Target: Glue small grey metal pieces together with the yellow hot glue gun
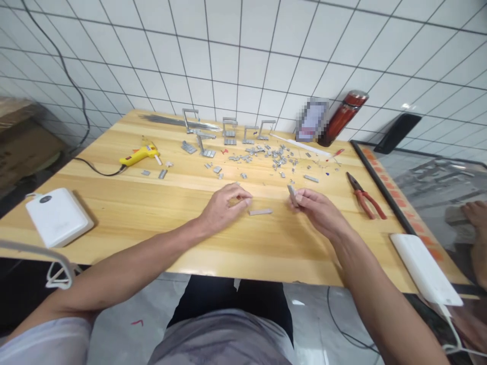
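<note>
My right hand (317, 209) pinches a short flat grey strip (292, 195) between thumb and fingers, holding it tilted above the table. To the left, my left hand (227, 205) is at the tabletop with thumb and forefinger tips brought close together. Anything between those tips is too small to make out. Just beside its thumb, another grey strip (261, 212) lies flat on the wood. Beyond both hands, many small grey pieces (279, 156) are scattered. Small grey frames on slatted bases, such as one frame (230, 133), stand behind them.
On the wooden table (182, 197) lie a yellow glue gun (140, 154), a bundle of thin rods (178, 122) and red-handled pliers (365, 196). White devices (59, 217) (426, 268) sit at both sides. A red flask (343, 117) and a blurred phone (312, 119) lean at the tiled wall.
</note>
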### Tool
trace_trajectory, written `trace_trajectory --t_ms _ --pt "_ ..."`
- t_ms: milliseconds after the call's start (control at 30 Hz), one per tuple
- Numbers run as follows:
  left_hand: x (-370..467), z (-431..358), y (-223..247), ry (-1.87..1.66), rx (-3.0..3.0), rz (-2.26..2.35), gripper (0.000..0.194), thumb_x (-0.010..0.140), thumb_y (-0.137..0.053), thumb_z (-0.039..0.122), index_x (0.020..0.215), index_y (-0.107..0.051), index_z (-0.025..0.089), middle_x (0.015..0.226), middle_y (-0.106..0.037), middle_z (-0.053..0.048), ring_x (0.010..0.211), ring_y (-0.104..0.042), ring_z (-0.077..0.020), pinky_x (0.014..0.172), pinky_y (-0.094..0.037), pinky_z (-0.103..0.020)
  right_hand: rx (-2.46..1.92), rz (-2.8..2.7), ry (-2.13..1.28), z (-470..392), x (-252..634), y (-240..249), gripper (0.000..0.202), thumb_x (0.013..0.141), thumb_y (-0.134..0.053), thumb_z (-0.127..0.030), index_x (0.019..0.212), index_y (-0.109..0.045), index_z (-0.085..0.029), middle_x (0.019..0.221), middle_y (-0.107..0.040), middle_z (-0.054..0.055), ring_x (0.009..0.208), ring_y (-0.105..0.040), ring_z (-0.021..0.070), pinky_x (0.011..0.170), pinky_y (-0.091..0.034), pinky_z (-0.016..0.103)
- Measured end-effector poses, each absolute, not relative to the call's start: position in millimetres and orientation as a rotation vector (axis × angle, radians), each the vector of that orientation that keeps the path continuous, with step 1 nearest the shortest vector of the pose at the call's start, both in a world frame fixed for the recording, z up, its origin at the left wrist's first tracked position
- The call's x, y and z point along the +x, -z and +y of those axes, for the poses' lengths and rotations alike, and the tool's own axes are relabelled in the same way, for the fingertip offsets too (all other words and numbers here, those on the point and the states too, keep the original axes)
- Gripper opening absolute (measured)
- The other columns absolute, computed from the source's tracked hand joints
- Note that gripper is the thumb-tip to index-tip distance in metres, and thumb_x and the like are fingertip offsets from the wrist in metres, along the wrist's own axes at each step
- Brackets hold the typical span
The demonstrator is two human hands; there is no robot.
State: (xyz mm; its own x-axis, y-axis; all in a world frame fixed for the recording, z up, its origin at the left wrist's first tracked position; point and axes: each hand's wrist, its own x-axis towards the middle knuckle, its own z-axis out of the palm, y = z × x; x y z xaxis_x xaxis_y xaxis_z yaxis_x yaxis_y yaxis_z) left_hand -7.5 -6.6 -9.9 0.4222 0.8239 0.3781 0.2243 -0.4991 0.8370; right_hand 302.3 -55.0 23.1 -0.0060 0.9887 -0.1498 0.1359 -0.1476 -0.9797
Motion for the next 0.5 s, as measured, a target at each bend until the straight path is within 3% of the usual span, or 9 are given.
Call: trace_trajectory --t_ms 167,267,400,500 --pt "-5.0 -9.0 -3.2 -0.880 1.361 0.702 0.047 0.089 -0.092 0.059 0.119 -0.088 0.022 0.095 -0.079 -0.005 0.077 -0.064 -0.0154 0.077 -0.052 -0.033 -1.110 -0.982 -1.730 -64.2 245.6 -38.2 0.048 0.074 -0.102 -0.063 0.085 -0.079 -0.023 0.085 -0.070 0.003 0.074 -0.058 0.0171 0.069 -0.049 0.032" --pt "-1.6 -7.0 -5.5 -0.781 1.136 0.554 0.064 0.076 -0.102 0.067 0.118 -0.088 0.020 0.088 -0.078 -0.004 0.065 -0.057 -0.0105 0.065 -0.044 -0.029 -1.062 -0.906 -1.832 -63.7 221.0 -36.2 0.045 0.074 -0.103 -0.060 0.087 -0.080 -0.023 0.086 -0.071 0.002 0.072 -0.057 0.0165 0.069 -0.049 0.031" --pt "0.2 -3.1 -7.0 -0.729 1.027 0.472 0.066 0.070 -0.107 0.067 0.109 -0.085 0.017 0.083 -0.080 -0.008 0.068 -0.066 -0.0141 0.058 -0.035 -0.027 -1.028 -0.911 -1.902 -62.3 204.0 -33.0 0.039 0.082 -0.098 -0.057 0.090 -0.080 -0.023 0.088 -0.072 0.002 0.072 -0.058 0.0164 0.068 -0.050 0.031" --pt "-2.6 -1.0 -6.6 -0.711 0.995 0.443 0.064 0.074 -0.105 0.066 0.107 -0.082 0.017 0.077 -0.077 -0.005 0.063 -0.064 -0.0131 0.057 -0.034 -0.026 -1.021 -0.930 -1.907 -60.1 199.5 -33.1 0.038 0.086 -0.096 -0.057 0.091 -0.080 -0.023 0.088 -0.073 0.003 0.071 -0.058 0.0161 0.068 -0.050 0.031"
